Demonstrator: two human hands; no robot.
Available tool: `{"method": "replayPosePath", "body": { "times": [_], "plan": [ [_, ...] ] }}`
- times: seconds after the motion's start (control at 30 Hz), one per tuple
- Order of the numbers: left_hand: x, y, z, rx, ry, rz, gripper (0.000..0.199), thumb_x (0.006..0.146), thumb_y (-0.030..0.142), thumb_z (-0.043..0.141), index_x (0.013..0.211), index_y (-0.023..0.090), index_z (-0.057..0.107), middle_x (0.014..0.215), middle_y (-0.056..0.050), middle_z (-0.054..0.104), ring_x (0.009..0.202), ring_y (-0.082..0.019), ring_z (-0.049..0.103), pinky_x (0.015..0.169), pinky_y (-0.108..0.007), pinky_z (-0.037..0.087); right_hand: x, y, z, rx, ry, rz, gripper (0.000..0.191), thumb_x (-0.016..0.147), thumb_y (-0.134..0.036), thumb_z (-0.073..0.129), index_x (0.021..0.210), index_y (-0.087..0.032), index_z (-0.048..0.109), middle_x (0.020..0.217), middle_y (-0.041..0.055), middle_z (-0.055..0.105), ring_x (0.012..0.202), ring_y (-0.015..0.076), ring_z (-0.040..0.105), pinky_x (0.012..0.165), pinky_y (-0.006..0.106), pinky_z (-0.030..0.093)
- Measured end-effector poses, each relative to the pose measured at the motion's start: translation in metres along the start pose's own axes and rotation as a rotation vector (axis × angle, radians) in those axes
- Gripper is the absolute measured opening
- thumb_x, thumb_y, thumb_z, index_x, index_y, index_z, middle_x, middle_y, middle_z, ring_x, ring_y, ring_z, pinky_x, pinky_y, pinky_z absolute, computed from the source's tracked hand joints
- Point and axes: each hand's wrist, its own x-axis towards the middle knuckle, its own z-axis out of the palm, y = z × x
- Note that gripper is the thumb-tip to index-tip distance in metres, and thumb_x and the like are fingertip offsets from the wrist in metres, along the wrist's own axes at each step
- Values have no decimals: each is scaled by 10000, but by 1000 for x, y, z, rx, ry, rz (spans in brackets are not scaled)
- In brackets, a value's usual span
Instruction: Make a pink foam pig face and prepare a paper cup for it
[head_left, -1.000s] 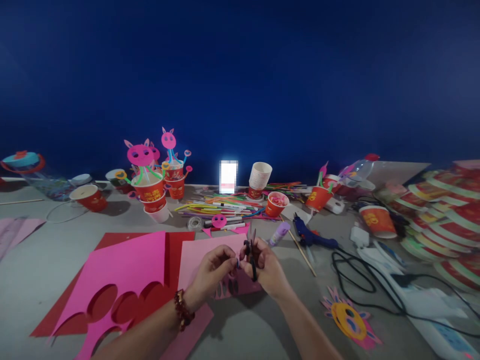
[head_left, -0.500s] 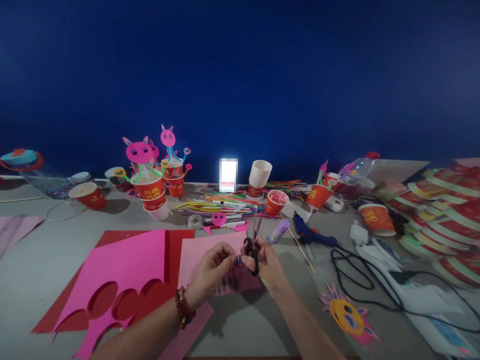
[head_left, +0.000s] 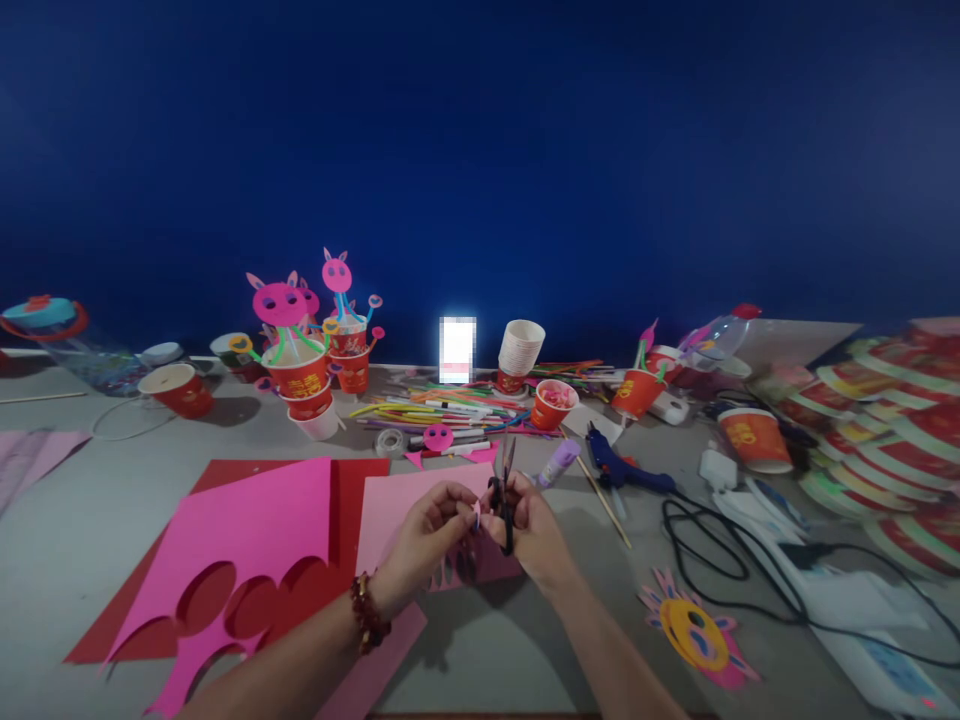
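Note:
My left hand pinches a small pink paper piece between thumb and fingertips; a dark bluish patch shows on it. Close beside it, my right hand is closed round black-handled scissors, their blades pointing up and away from me. The right fingertips come close to the paper piece, and I cannot tell whether they touch it. Beneath both hands lies a light pink sheet with slots cut near its lower edge. A bright pink sheet with round cut-outs rests on red paper to the left.
Pink animal figures stand in red paper cups behind the paper. Colourful sticks and pens lie at the back middle. On the right are a blue glue gun with a black cord, a yellow-and-pink paper face and stacked cups.
The small paper piece has turned between the fingers, so more of its pink side shows. The scissors have shifted slightly in my right hand; both hands stay in nearly the same place.

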Motion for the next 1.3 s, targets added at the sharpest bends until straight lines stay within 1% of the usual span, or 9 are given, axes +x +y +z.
{"method": "replayPosePath", "body": {
  "times": [0.17,0.3,0.47,0.53,0.63,0.83,0.93,1.1,1.3],
  "plan": [
    [0,0,3,86,56,59,345,777,459,738,835,167,566,685,25,570,565,-83,531,545,-193,423,-1,0,0,-14,16,-7,211,695,-228,690,823,-226,522,750,-20,635,672,139,603,642,243,505],
    [0,-1,2,139,61,91,337,801,472,704,821,175,547,691,19,575,568,-93,542,541,-200,424,0,1,-3,-142,68,-24,210,741,-314,710,845,-210,561,744,-5,638,606,137,568,580,247,487],
    [5,-4,-4,189,96,84,342,785,479,698,818,180,534,669,23,577,544,-92,522,507,-194,396,-8,-5,-22,-647,204,-68,219,741,-388,709,819,-213,604,637,-16,622,501,137,506,484,235,415],
    [7,-5,-7,203,113,76,323,791,467,685,822,184,531,648,39,551,519,-85,501,485,-187,383,-19,-7,-36,-874,224,-76,185,749,-369,699,837,-232,610,663,-5,655,552,164,562,521,248,421],
    [7,-7,-9,226,117,51,268,810,421,656,849,185,535,654,40,548,509,-84,497,461,-179,372,-40,-7,-58,-1065,181,-58,116,777,-327,656,839,-249,598,793,18,711,709,208,660,611,270,457],
    [6,-4,-9,232,128,25,200,793,347,637,845,185,531,676,25,565,550,-100,517,479,-185,382,-67,-2,-80,-1462,148,28,120,795,-324,615,715,-249,568,815,31,692,708,226,678,548,271,397],
    [7,-1,-7,310,134,82,171,769,318,644,798,173,557,707,12,581,577,-105,506,537,-211,401,-65,-4,-79,-1473,160,101,184,807,-381,614,715,-241,539,764,25,676,676,223,665,536,271,365],
    [10,0,-8,392,133,97,162,767,309,642,778,172,558,665,35,537,546,-100,457,526,-214,352,-61,-11,-82,-1309,122,208,185,766,-366,641,734,-234,516,730,13,672,676,208,634,552,256,354],
    [12,-9,-14,424,91,130,160,805,309,625,829,176,540,730,26,545,591,-106,477,552,-220,380,-58,-22,-77,-1147,96,175,173,771,-380,639,740,-230,559,701,2,649,675,201,611,573,259,378]
  ]
}}
